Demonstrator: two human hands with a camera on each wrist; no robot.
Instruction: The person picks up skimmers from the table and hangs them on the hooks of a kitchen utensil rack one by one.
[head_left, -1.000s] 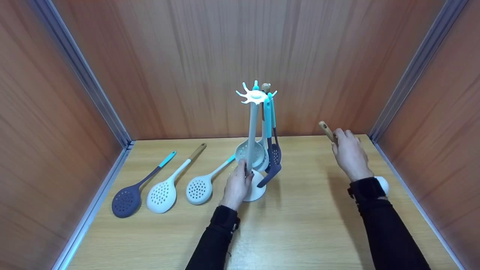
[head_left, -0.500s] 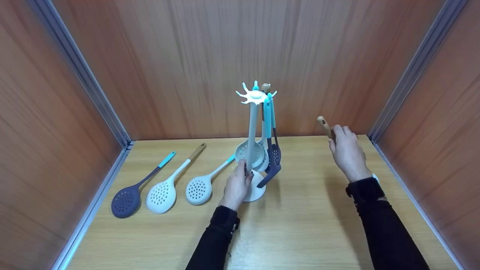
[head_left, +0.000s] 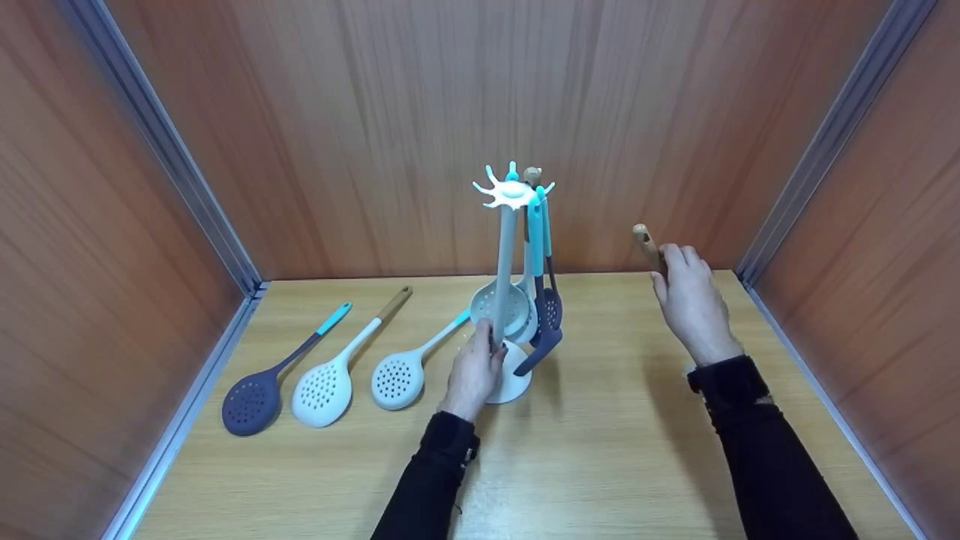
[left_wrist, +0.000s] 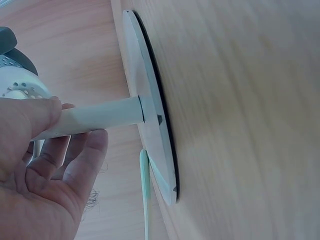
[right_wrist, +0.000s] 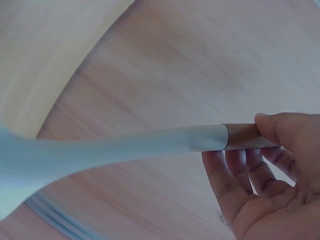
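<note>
My left hand (head_left: 474, 375) grips the white post of a utensil stand (head_left: 506, 259) low down, just above its round base (left_wrist: 145, 105). A dark ladle (head_left: 546, 346) with a turquoise handle hangs on the stand's right side, beside a dark slotted utensil (head_left: 553, 306) and a pale perforated skimmer (head_left: 514, 309). Off to the right, my right hand (head_left: 694, 307) holds a white utensil (right_wrist: 160, 142) by its wooden handle (head_left: 643, 240), thumb on one side and fingers on the other. Its neck widens toward the head, which is mostly out of view.
Left of the stand lie a dark skimmer (head_left: 251, 405), a white skimmer (head_left: 322, 394) with a wooden handle and another white skimmer (head_left: 397, 379) with a turquoise handle. Wooden panels (head_left: 375, 135) enclose the table (head_left: 600, 465) at the back and both sides.
My right hand has risen a little and shifted slightly left with the white utensil, whose handle end now points more upward. The left hand and the stand stay in place.
</note>
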